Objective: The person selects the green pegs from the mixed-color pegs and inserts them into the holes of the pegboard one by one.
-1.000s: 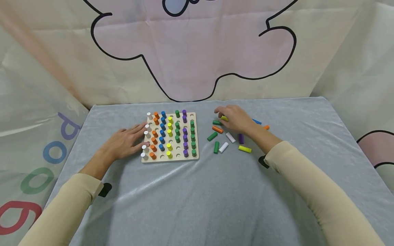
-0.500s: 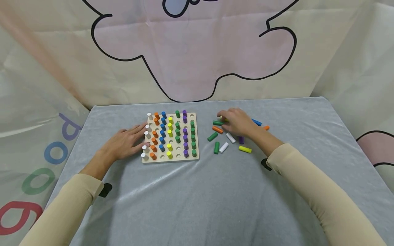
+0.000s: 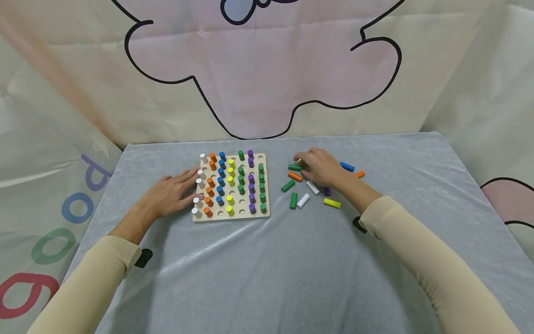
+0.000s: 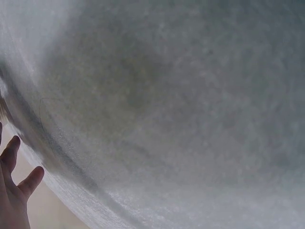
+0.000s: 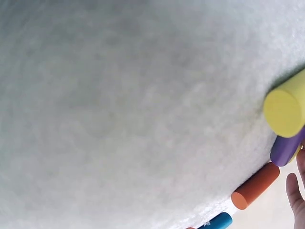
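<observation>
At the centre of the head view, the left hand (image 3: 168, 195) lies flat with straight, relaxed fingers on the grey cloth-covered counter (image 3: 267, 278), its fingertips touching the left edge of the square pale wooden pegboard (image 3: 231, 217). Standing in the board are five white, six orange, five blue, six yellow, eight green and six purple round pegs.

To the right of the board, the right hand (image 3: 321, 167) has its fingers curled over a small yellow wooden peg (image 3: 299, 161), pinching it just above the loose pegs. Lying on the cloth around that hand are three green pegs, two orange, two white, one purple, one blue and one more yellow peg (image 3: 332, 202) towards the lower right of the cluster.
</observation>
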### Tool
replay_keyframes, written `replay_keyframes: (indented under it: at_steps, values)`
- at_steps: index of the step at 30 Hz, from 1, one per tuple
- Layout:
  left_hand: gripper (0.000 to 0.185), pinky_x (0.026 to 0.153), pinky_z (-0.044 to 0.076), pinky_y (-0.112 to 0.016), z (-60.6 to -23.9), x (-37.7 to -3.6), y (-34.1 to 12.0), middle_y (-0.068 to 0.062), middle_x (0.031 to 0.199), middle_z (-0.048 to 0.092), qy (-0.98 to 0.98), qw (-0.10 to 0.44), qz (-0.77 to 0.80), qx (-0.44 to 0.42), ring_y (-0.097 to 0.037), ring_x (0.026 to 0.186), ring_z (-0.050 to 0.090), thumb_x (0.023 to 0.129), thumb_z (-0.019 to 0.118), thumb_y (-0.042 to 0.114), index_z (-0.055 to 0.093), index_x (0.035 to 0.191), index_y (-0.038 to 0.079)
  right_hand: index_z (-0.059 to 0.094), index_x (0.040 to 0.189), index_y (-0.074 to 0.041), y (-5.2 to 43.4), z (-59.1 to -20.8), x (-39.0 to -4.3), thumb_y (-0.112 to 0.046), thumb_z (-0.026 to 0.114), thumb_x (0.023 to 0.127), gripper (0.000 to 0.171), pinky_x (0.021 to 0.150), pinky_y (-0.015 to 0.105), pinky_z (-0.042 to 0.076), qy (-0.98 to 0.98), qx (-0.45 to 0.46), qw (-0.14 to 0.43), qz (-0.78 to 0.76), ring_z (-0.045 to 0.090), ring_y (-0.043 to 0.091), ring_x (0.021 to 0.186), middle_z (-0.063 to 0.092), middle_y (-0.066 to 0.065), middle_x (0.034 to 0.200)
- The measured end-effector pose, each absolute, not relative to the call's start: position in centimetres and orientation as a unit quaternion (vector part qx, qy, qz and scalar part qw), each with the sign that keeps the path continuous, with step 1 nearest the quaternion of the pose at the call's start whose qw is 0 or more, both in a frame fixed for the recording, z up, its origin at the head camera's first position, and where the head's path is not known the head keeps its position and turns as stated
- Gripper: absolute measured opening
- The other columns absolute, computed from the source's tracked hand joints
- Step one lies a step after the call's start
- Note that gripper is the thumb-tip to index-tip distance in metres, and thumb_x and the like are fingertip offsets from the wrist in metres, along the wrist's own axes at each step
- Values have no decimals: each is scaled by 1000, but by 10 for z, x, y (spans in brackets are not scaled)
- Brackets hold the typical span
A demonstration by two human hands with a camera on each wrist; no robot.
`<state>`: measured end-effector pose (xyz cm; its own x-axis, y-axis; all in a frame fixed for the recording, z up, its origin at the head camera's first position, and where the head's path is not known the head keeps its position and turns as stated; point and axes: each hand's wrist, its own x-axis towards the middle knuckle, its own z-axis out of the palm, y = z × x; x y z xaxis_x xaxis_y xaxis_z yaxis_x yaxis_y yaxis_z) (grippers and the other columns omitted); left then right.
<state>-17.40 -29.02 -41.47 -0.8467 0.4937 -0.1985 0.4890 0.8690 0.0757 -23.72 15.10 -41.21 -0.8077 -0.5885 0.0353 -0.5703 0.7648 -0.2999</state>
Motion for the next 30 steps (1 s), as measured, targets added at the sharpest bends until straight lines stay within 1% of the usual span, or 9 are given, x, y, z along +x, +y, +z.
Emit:
replay_keyframes:
  at_steps: [14, 19, 25, 30]
  values:
    - [81, 106, 35, -63, -413, -173, -288, -13, 165, 17, 960, 112, 15, 255, -36, 147, 28, 100, 43, 60, 25, 157, 6, 63, 128, -7, 149, -406, -237, -11, 72, 90, 39, 94, 49, 46, 941, -302, 32, -150, 61, 28, 103, 71, 8, 106]
    - [80, 106, 36, -62, -413, -173, -289, -13, 165, 17, 960, 110, 13, 257, -36, 146, 29, 100, 44, 59, 26, 157, 5, 62, 129, -7, 149, -404, -238, -10, 71, 91, 39, 92, 48, 47, 939, -304, 26, -155, 61, 28, 101, 71, 8, 105]
    - [81, 105, 37, -62, -414, -174, -289, -12, 165, 17, 960, 104, 14, 259, -36, 146, 30, 100, 43, 60, 26, 157, 6, 61, 130, -6, 148, -399, -239, -10, 71, 91, 41, 93, 48, 47, 939, -305, 21, -157, 61, 29, 101, 71, 8, 106]
    - [81, 105, 37, -61, -415, -174, -289, -13, 165, 17, 960, 104, 21, 260, -36, 145, 33, 100, 44, 59, 24, 158, 6, 60, 130, -4, 146, -394, -241, -8, 71, 91, 41, 93, 48, 47, 937, -308, 10, -166, 62, 31, 103, 72, 10, 107]
